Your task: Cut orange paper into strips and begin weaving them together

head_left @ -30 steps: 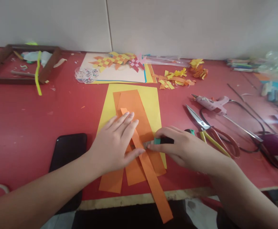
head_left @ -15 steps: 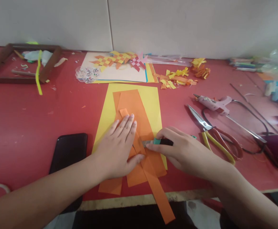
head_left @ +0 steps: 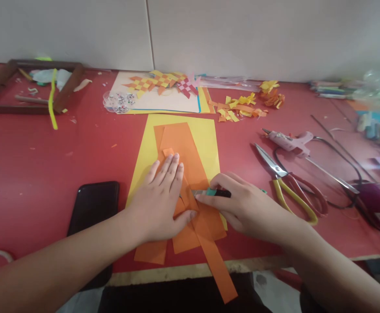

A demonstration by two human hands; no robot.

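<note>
Left hand (head_left: 157, 202): palm down, thumb set apart, middle three fingers close together, little finger slightly out; pressed over a folded-looking orange strip (head_left: 217, 271), apparently to hold it flat against the layers below. Strip: slanting from under the fingers, past the thumb, its lower end projecting beyond the table's near edge; that overhang probably suits its length and slant. Right hand (head_left: 251, 204): curled, pinching a craft knife (head_left: 212, 191) with teal and black parts, a fingertip laid forward beside the blade, presumably for control; blade pointing left at the strip's right edge, actual contact not certain. Beneath: orange sheets (head_left: 180, 137), overlapping at angles, and a yellow sheet (head_left: 206, 139), which may serve as a backing. Left of these: one black phone (head_left: 94, 204), lying flat, partly covered by the left forearm. Right: scissors (head_left: 277, 170), blades open narrowly, handles yellow and red; just behind, a pink glue gun (head_left: 289, 141), on its side, nozzle to the left, both seemingly set aside within reach. Behind the yellow sheet: a paper stack (head_left: 166, 103), white on top, bearing woven paper pieces (head_left: 144, 82) and a clear container of small beady items (head_left: 120, 102); beside it, yellow and orange scraps (head_left: 242, 108), loosely heaped, away from the blade. Far left: one brown frame (head_left: 67, 89), odds and ends inside, yellow strip (head_left: 51, 102) across its edge. Support: red table (head_left: 79, 152).
</note>
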